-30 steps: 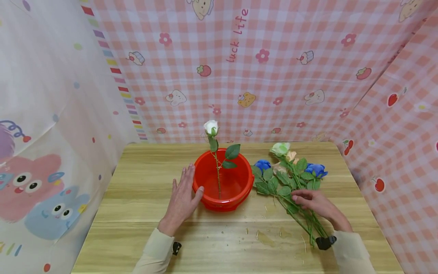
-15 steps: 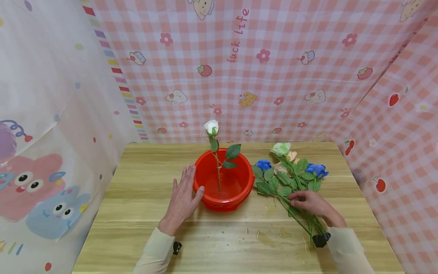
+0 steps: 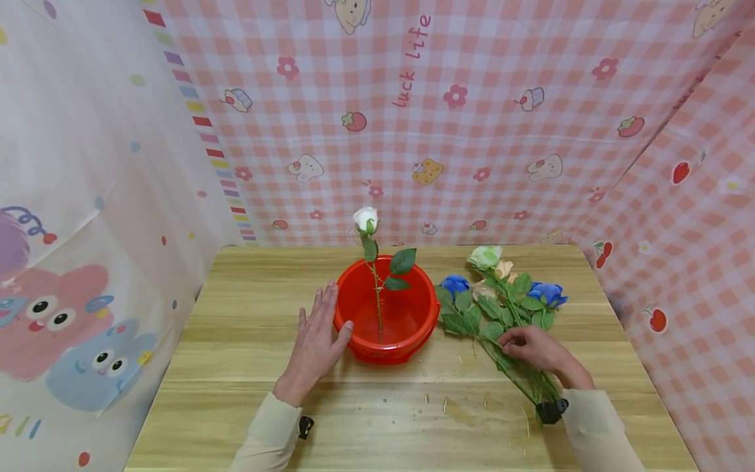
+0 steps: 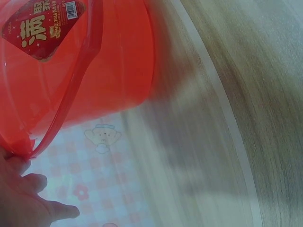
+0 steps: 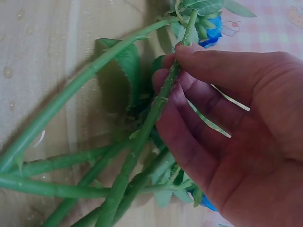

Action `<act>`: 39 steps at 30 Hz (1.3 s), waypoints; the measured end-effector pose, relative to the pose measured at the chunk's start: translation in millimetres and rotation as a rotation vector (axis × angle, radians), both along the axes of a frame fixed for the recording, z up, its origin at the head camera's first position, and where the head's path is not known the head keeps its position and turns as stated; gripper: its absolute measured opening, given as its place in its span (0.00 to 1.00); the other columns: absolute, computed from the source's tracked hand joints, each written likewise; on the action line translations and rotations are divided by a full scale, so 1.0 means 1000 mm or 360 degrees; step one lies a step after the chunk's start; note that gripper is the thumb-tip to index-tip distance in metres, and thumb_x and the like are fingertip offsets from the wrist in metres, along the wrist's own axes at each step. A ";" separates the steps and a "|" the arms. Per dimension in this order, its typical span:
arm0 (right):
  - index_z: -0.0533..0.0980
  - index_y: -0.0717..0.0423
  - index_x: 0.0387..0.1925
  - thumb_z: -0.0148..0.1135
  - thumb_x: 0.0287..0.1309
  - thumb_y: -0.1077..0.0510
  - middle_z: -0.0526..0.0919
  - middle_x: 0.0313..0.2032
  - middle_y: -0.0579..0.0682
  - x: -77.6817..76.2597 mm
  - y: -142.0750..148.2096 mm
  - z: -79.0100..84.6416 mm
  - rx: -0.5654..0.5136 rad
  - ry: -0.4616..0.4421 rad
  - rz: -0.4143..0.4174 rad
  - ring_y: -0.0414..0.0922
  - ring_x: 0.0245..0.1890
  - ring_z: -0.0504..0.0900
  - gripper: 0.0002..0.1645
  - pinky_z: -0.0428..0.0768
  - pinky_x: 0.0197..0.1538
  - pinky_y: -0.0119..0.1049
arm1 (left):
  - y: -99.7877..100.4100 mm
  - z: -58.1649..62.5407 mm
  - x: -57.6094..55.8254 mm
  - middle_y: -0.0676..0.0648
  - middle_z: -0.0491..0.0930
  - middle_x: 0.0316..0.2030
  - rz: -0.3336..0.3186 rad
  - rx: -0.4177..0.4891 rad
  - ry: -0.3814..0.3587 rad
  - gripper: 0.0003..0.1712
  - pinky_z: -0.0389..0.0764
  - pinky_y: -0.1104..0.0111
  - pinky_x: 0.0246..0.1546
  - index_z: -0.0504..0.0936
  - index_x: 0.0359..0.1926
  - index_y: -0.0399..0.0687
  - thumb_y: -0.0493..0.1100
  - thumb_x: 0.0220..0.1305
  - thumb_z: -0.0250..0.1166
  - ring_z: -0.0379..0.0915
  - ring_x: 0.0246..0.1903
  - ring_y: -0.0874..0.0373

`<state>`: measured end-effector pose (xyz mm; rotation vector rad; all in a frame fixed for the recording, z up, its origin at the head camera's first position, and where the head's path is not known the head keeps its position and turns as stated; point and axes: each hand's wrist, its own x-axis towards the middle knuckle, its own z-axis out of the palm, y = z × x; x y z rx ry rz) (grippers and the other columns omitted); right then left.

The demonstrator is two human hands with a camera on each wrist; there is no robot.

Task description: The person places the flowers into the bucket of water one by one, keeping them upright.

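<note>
A red bucket [image 3: 417, 321] stands mid-table, with a single white rose [image 3: 366, 220] upright in it, its stem leaning on the inner wall. My left hand [image 3: 312, 347] rests against the bucket's left side, fingers straight and thumb at the rim. In the left wrist view, the fingertips touch the red rim at the lower left. To the right lies a bunch of roses: blue [image 3: 547, 294], pale green [image 3: 485, 257] and peach. Over their stems, my right hand [image 3: 537, 347] pinches one green rose stem [image 5: 158, 106] between thumb and fingers; its bloom cannot be singled out.
Water drops and small puddles [image 3: 457, 411] wet the wooden table [image 3: 248, 288] in front of the bucket and stems. A pink checked cloth [image 3: 330, 85] hangs behind and at right, and a white printed cloth [image 3: 118, 196] at left. A black wrist camera [image 3: 552, 412] overlaps the stem ends.
My right hand has shifted slightly left along the stems and closed its fingertips on one. The left hand, bucket and white rose stay as they were.
</note>
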<state>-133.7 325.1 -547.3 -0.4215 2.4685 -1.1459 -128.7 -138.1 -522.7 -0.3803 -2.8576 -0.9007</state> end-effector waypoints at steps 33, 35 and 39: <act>0.80 0.71 0.53 0.62 0.71 0.63 0.86 0.47 0.64 0.005 -0.002 0.051 -0.0028 0.0205 -0.0291 0.44 0.41 0.85 0.15 0.83 0.39 0.32 | 0.000 -0.001 0.000 0.46 0.48 0.82 -0.0007 0.0032 0.0032 0.44 0.46 0.32 0.73 0.48 0.83 0.46 0.57 0.76 0.52 0.41 0.81 0.44; 0.80 0.71 0.54 0.61 0.72 0.63 0.86 0.46 0.64 0.005 -0.003 0.053 -0.0019 0.0218 -0.0305 0.44 0.41 0.85 0.16 0.83 0.40 0.32 | 0.000 -0.001 0.000 0.46 0.49 0.82 -0.0007 0.0034 0.0039 0.44 0.46 0.31 0.73 0.48 0.83 0.46 0.57 0.76 0.52 0.42 0.80 0.43; 0.80 0.70 0.54 0.61 0.72 0.63 0.87 0.45 0.62 0.005 -0.005 0.059 -0.0007 0.0266 -0.0323 0.45 0.41 0.85 0.16 0.83 0.40 0.33 | 0.000 -0.001 0.000 0.46 0.49 0.82 -0.0006 0.0035 0.0046 0.44 0.47 0.31 0.72 0.48 0.83 0.46 0.56 0.76 0.52 0.42 0.80 0.43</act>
